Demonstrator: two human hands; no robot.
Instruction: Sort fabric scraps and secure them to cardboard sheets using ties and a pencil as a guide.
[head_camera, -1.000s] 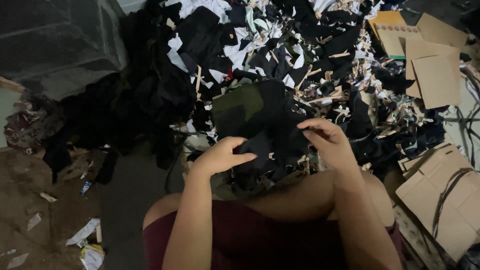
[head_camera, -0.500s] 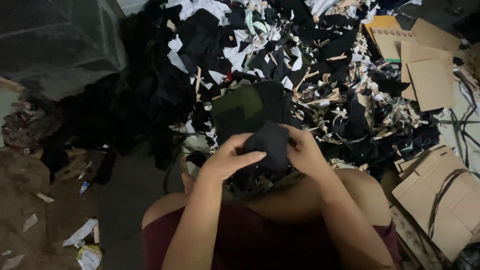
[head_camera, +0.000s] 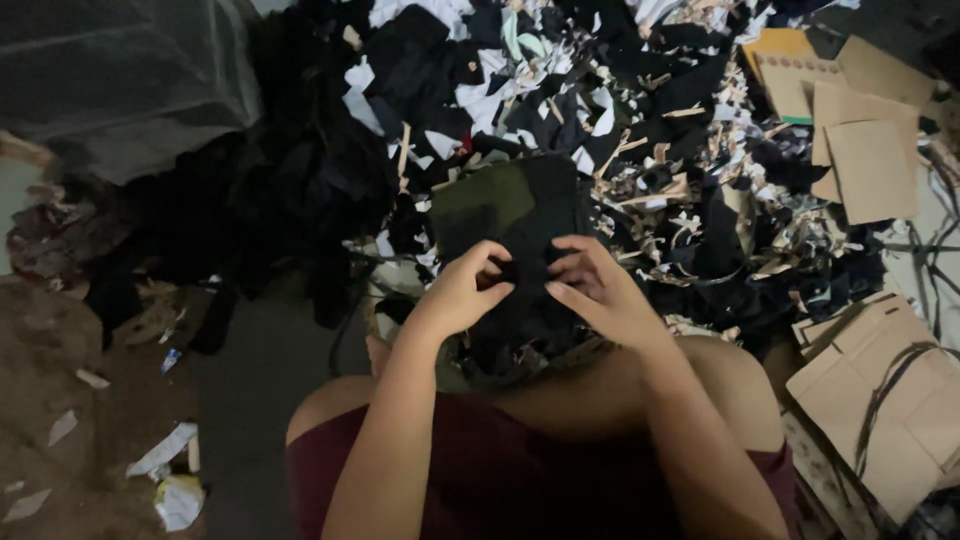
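Dim concrete floor (head_camera: 260, 400), fabric-scrap heap (head_camera: 700, 150), cardboard sheets (head_camera: 870, 165), paper litter (head_camera: 165, 450).

- One camera sits on the person's head and looks straight down.
- It is close to the left hand (head_camera: 455, 295) and right hand (head_camera: 595, 290), with the knees below.
- Farther up it sees the scrap pile (head_camera: 600, 130) and the cardboard (head_camera: 870, 160) on the floor.

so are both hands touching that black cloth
Touching: the head view shows the left hand and right hand both pinching the black cloth.
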